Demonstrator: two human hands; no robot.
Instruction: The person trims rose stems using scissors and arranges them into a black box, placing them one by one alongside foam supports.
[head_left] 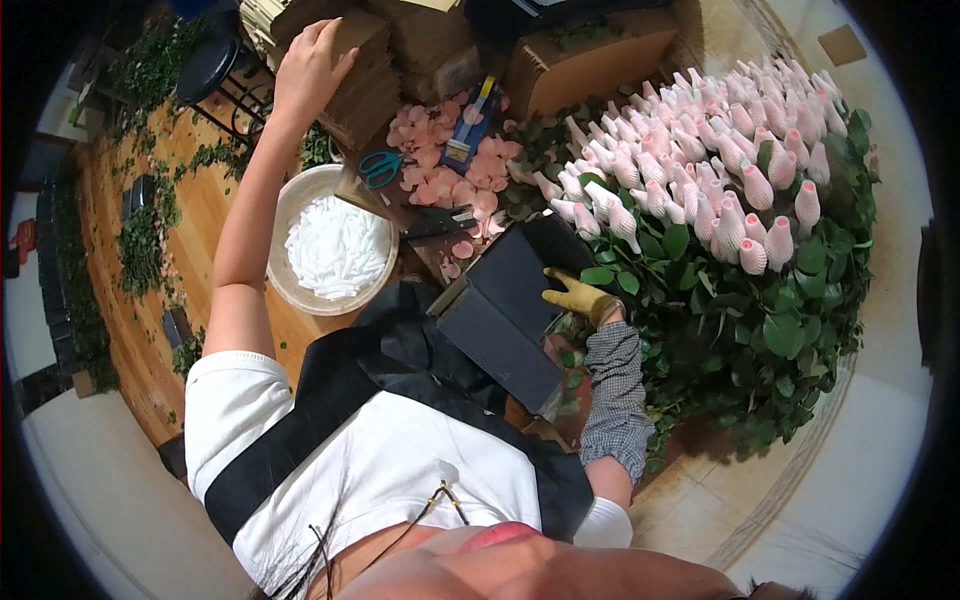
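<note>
My bare left hand [312, 75] is raised at the upper left, fingers stretched out, over a stack of brown cardboard sheets [358, 85]. Nothing shows in it; whether it touches the stack I cannot tell. A yellow glove covers my right hand [580, 297], whose fingers lie apart against a dark folding board [500, 335] in front of my lap. No grip on the board is visible. Just right of that hand is a large heap of leafy flower stems [735, 320], their pink buds [757, 187] in net sleeves.
A pale round tub [282, 262] of small white tubes [335, 250] stands left of my lap. Loose pink petals [430, 135], teal-handled scissors [380, 170] and a blue-yellow tool [470, 130] lie ahead. Beyond are a cardboard box [590, 65] and a black stool [208, 70].
</note>
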